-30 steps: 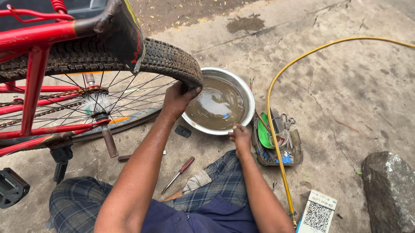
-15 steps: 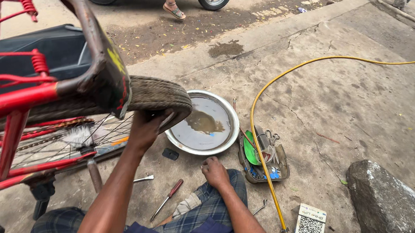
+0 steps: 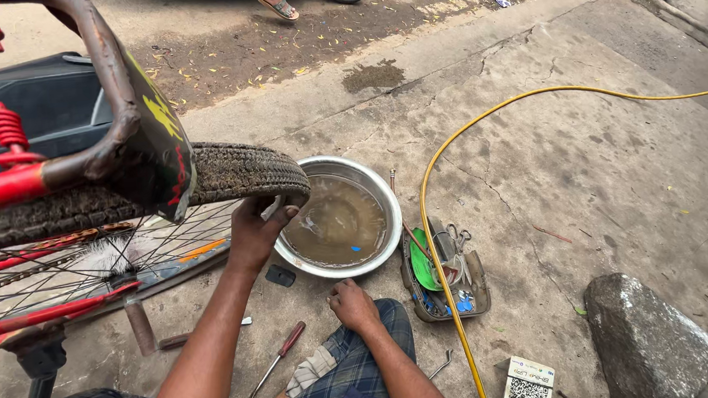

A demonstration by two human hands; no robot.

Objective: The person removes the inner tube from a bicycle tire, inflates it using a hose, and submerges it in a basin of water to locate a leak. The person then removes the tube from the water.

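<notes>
While I look down from the head camera, the red bicycle frame (image 3: 0, 189) fills the far left, with its black mudguard (image 3: 152, 147) curving over the worn tyre (image 3: 226, 174) of the spoked wheel (image 3: 81, 262). My left hand (image 3: 254, 232) is closed around the tyre's lower right edge, fingers curled over the tread and thumb underneath, just beside the rim of the steel basin (image 3: 370, 189) of murky water. On the concrete below lie a red-handled screwdriver (image 3: 278, 358) and a small black patch (image 3: 279, 276). My right hand (image 3: 352, 303) rests loosely curled on my checked knee (image 3: 366, 358), holding nothing that I can see, so I take it as empty; its fingertips are hidden. Right of the basin sits a tray of tools (image 3: 444, 276) with a green piece and scissors in it, crossed by a yellow hose (image 3: 445, 175) that runs off to the far right. A printed card (image 3: 527, 386) and a grey stone (image 3: 652, 344) lie beyond.

To work the tyre well, I judge the grip should stay firm at the bead, the wheel kept steady against the frame, and the free hand brought in close for leverage, clear of the water.
</notes>
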